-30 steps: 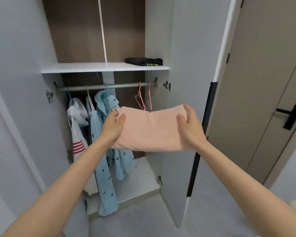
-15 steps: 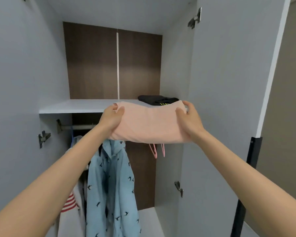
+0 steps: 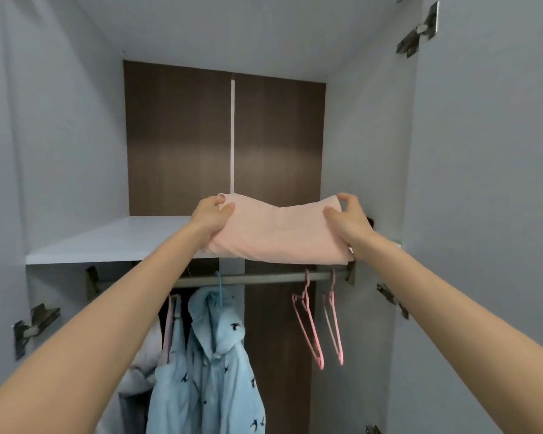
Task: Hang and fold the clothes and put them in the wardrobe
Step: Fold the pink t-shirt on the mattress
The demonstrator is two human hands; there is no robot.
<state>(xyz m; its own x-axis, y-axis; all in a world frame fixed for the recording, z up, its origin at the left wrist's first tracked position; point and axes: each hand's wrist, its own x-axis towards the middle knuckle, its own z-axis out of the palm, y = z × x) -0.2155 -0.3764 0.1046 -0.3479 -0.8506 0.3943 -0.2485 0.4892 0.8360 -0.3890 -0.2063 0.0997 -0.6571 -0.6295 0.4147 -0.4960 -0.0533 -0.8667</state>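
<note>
Gripping folded pink garment (image 3: 279,236) at either end with left hand (image 3: 212,217) and right hand (image 3: 348,220), curling fingers round the cloth, holding it over front edge of white wardrobe shelf (image 3: 113,239), above rail (image 3: 257,279) carrying blue shirt (image 3: 213,364) and two pink hangers (image 3: 308,324).

Folded pink garment (image 3: 279,236) is showing as soft matt cloth. Shelf (image 3: 107,242) is looking like smooth white laminate with a slight sheen. Back panel (image 3: 176,136) above the shelf is reading as dark wood-grain, satin. Below the shelf, rail (image 3: 257,279) is looking like dull metal, hangers (image 3: 308,327) smooth pink, blue shirt (image 3: 213,371) thin matt cloth.
</note>
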